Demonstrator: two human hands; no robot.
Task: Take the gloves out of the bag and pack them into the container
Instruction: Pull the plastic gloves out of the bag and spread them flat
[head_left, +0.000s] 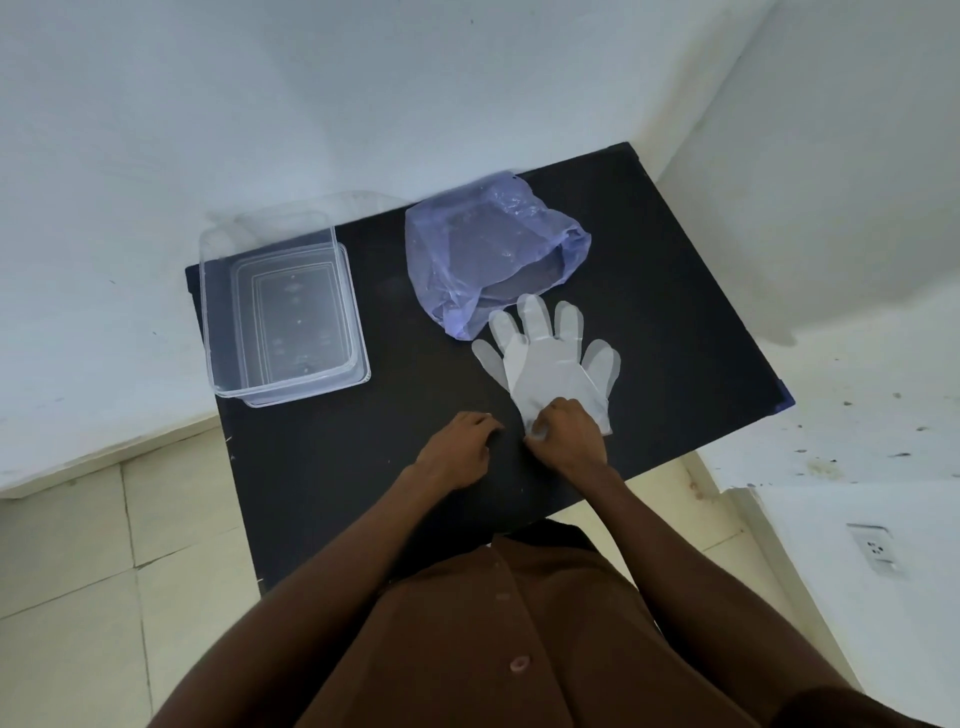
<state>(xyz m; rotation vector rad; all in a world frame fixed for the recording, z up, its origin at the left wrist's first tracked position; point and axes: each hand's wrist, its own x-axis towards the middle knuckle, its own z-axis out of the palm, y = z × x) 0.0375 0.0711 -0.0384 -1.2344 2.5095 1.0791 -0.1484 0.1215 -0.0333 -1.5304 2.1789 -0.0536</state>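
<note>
Clear plastic gloves lie flat and stacked on the black table, fingers pointing away from me. My right hand pinches their cuff end at the near edge. To its left, my left hand rests on the table with curled fingers and holds nothing. A crumpled translucent purple bag lies just beyond the gloves, its mouth facing them. The clear rectangular container stands open at the table's left end, with nothing in it.
The container sits on what looks like its clear lid. White walls close in behind and to the right. The table's near edge is just in front of my body, above a tiled floor.
</note>
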